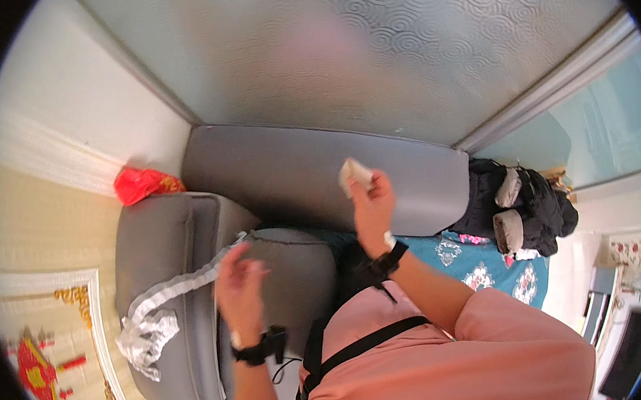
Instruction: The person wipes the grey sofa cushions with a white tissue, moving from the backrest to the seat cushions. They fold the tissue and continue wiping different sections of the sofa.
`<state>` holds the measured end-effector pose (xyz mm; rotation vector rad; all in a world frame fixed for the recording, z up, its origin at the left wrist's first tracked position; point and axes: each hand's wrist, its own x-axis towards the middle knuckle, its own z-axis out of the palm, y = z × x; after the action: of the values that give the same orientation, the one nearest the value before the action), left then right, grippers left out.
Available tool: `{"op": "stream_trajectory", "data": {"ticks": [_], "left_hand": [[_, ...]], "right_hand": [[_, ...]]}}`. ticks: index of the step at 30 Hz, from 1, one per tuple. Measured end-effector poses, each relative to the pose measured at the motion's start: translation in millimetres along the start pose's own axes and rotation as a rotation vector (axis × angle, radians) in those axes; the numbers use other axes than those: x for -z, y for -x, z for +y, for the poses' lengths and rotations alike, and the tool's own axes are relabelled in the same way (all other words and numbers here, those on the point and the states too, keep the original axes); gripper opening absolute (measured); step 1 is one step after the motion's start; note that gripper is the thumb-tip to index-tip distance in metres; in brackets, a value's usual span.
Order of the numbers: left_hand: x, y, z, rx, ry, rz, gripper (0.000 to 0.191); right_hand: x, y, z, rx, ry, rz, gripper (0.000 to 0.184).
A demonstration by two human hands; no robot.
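My right hand (373,204) is raised in front of the grey padded headboard or sofa back (294,156), its fingers closed on a small piece of off-white cloth or paper (355,173). Lower and to the left, my left hand (241,290) is blurred, with its fingers apart and nothing seen between them. Beside and partly behind it runs a white gathered strip (190,282), which lies over the grey cushioned armrest (160,260) and ends in a crumpled white heap (149,338). Both wrists wear black straps.
A red plastic bag (145,184) sits at the armrest's far end against the wall. Patterned frosted glass (399,50) rises behind the grey padding. Dark folded clothes (538,204) are piled at the right on a teal floral cloth (466,264). A black cable (281,369) shows near my left forearm.
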<state>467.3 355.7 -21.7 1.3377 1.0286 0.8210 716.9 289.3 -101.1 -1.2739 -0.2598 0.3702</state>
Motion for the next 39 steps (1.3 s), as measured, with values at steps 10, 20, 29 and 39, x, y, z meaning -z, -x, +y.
{"op": "stream_trajectory", "data": {"ticks": [10, 20, 29, 39], "left_hand": [[303.0, -18.5, -3.8, -0.065, -1.224, 0.497, 0.036], [320.5, -31.1, -83.6, -0.183, -1.201, 0.458, 0.057], [325.2, -36.0, -91.2, -0.202, -1.155, 0.445, 0.055], [304.0, -12.8, -47.4, -0.152, -1.199, 0.422, 0.054]], "right_hand": [[156.0, -145.0, 82.0, 0.370, 1.068, 0.278, 0.020], [121.7, -103.2, 75.3, 0.522, 1.496, -0.265, 0.053], [101.5, -94.8, 116.4, 0.220, 1.631, -0.358, 0.081], [-116.8, -24.8, 168.5, 0.451, 1.267, -0.817, 0.079]]}}
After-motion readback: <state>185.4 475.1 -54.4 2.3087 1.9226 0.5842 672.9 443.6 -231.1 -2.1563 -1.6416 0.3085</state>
